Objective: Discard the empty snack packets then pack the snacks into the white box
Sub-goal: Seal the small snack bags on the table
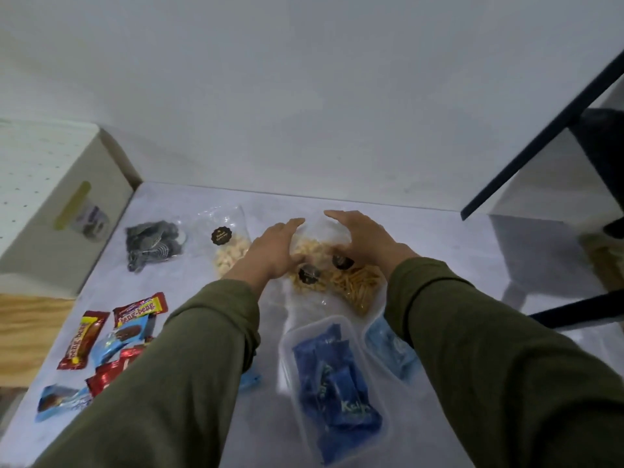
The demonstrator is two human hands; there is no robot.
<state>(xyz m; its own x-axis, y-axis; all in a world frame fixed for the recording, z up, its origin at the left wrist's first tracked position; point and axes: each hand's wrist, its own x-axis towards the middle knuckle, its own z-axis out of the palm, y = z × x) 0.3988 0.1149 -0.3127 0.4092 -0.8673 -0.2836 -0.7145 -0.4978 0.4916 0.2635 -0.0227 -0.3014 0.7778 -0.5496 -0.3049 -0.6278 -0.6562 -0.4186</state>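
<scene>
Both hands are out over the middle of the pale surface (439, 251), closing in on a clear snack bag (312, 243) of pale crackers from either side. The left hand (273, 251) cups the bag's left edge and the right hand (363, 243) its right edge, fingers spread and curved around it — resting on the plastic rather than clenched, and whether it is actually lifted I cannot tell.

Just nearer than that bag lie two more clear bags with dark round labels, one of small golden bits (307, 282) and one of orange sticks (358, 285), its long axis slanting nearer and to the right. Left of the held bag sits another clear bag of pale puffs (229, 248), standing lengthwise away from the person, and further left a bag of dark pieces (152, 246).

Nearer than the held bag is a clear plastic container (287, 346) holding blue packets (332, 383), its long side running toward the person. To its left — a scatter of red Beng-Beng bars (82, 339) and light blue wrappers (111, 346).
</scene>
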